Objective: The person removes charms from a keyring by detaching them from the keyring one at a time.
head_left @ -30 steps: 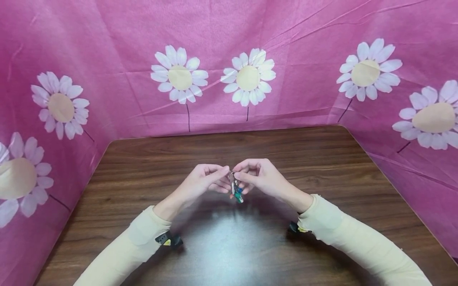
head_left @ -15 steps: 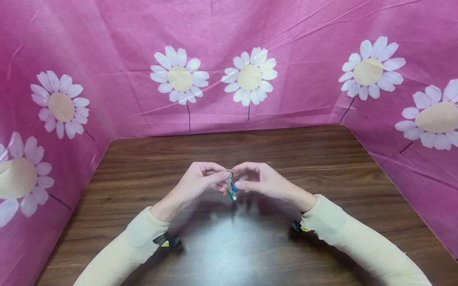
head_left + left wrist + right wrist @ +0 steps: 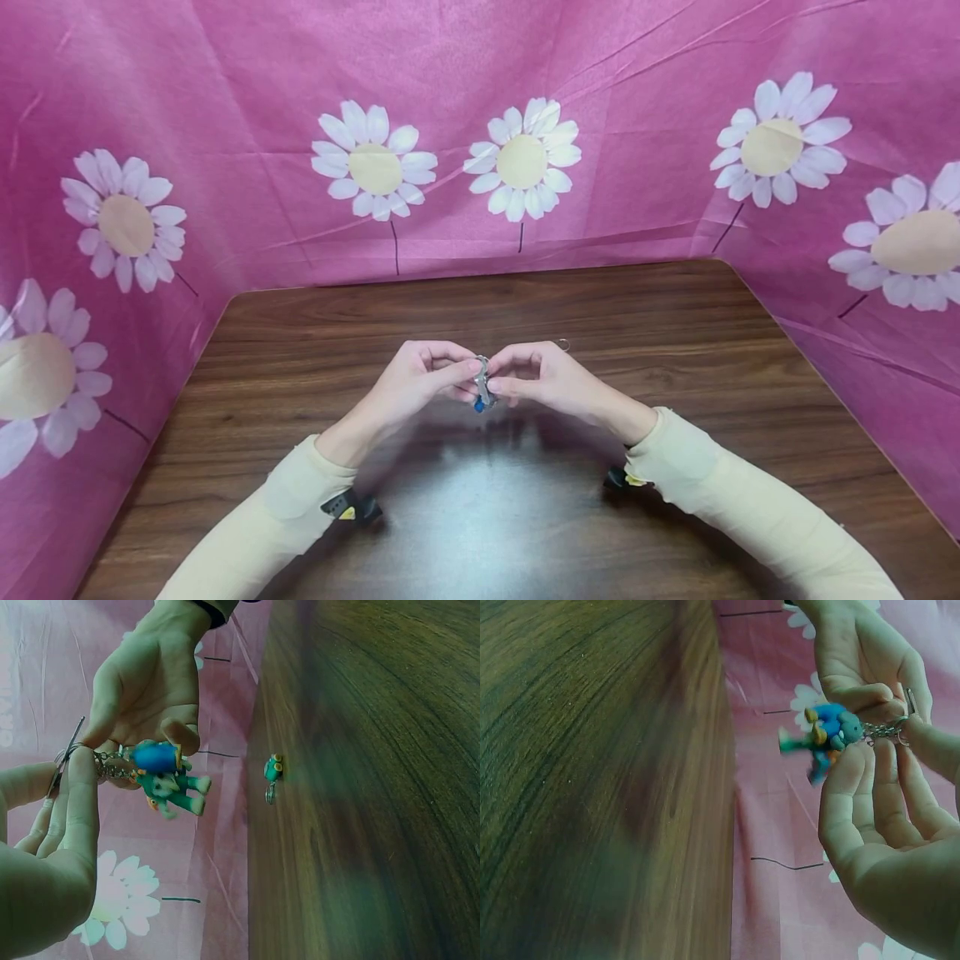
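My left hand [image 3: 420, 379] pinches a silver key [image 3: 482, 379] and its key ring between thumb and fingers, in the air above the table. From the other side my right hand [image 3: 551, 379] pinches the ring and chains [image 3: 885, 731] with its thumb and fingertips. Little charms hang from the chains: a blue figure [image 3: 156, 757] and a green figure [image 3: 180, 791] with pale feet. In the right wrist view the charms are blurred. Fingers cover part of the ring in every view.
A loose green charm [image 3: 274, 768] with a metal ring lies on the wooden table [image 3: 480, 517]. In the head view only its ring [image 3: 564, 344] shows, beyond my right hand. A pink cloth [image 3: 450, 50] with printed daisies surrounds the table's back and sides.
The key and charms have turned between the hands; the blue charm now hangs in front. The right thumb moved down from the ring, then slightly up. A ring beyond the right hand came into sight.
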A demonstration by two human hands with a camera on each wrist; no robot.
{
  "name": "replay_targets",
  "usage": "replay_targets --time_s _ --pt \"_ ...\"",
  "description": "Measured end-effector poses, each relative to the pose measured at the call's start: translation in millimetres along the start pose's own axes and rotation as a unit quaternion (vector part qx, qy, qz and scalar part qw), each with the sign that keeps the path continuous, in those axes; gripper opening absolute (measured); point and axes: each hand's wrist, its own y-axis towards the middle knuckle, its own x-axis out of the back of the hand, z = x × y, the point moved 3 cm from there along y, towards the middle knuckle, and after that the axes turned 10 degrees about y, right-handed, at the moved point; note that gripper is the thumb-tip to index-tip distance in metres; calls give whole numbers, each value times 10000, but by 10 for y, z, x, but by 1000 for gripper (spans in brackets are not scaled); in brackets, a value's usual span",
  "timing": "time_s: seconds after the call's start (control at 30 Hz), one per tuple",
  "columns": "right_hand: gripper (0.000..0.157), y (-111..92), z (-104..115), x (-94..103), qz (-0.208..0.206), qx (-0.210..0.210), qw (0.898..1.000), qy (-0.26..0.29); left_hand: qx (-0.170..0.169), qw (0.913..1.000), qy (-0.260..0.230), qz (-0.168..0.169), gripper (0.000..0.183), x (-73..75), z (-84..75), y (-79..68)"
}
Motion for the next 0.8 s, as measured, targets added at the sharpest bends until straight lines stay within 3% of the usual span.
replay_targets --time_s 0.2,0.4,0.8 --pt "14 18 9 4 -224 -160 9996 102 -67 10000 34 12 23 12 -9 7" --pt "15 21 23 -14 -159 -298 9990 292 -200 9996 216 25 22 18 4 10" --pt "16 27 -2 -32 389 -332 9984 256 -458 9978 472 102 20 11 -27 -11"
